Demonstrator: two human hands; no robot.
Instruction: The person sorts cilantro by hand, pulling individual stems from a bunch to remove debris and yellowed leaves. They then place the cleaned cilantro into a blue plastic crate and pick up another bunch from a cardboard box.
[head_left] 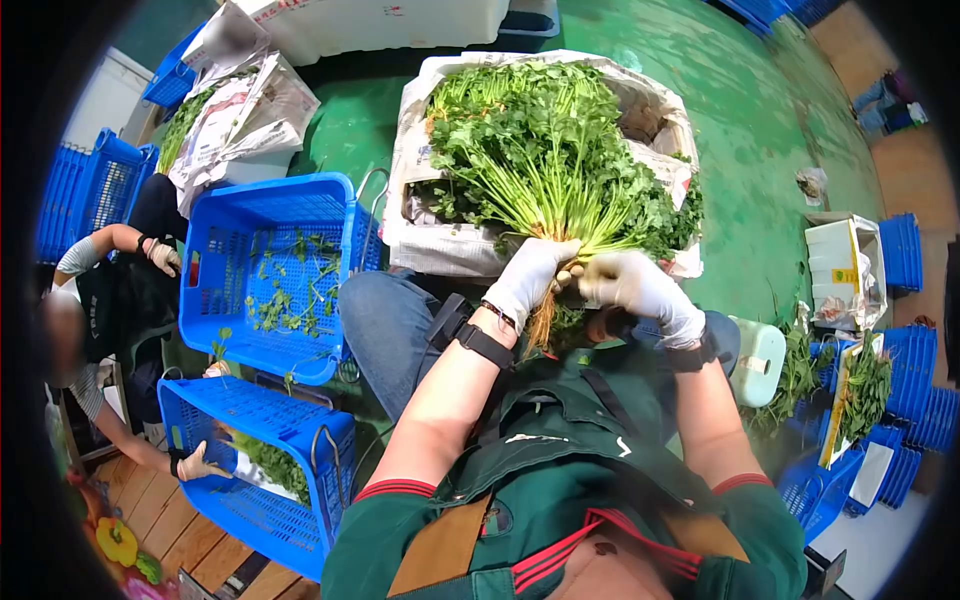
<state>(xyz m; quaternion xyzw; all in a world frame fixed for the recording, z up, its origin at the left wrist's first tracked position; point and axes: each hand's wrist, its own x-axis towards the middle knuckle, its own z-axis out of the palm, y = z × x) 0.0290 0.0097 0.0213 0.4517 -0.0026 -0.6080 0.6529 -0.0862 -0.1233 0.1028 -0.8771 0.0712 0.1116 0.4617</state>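
My left hand (533,278), in a white glove, is closed round the stem bases of a large bunch of cilantro (545,195). Its leaves fan out away from me, and its brownish roots (541,325) hang below the hand. Close beside it, my right hand (640,287), also gloved, has its fingers curled in at the root end and is slightly blurred. Whatever those fingers pinch is hidden. Beyond the bunch stands a paper-lined box (440,248) holding more cilantro, which the leaves partly cover.
To my left, a blue crate (265,345) has loose leaves on its bottom; another blue crate (250,400) lies tilted nearer me. A co-worker's gloved hand (203,463) touches the tilted one. On the right are a pale green container (757,362), greens (865,395) and stacked blue crates (908,370).
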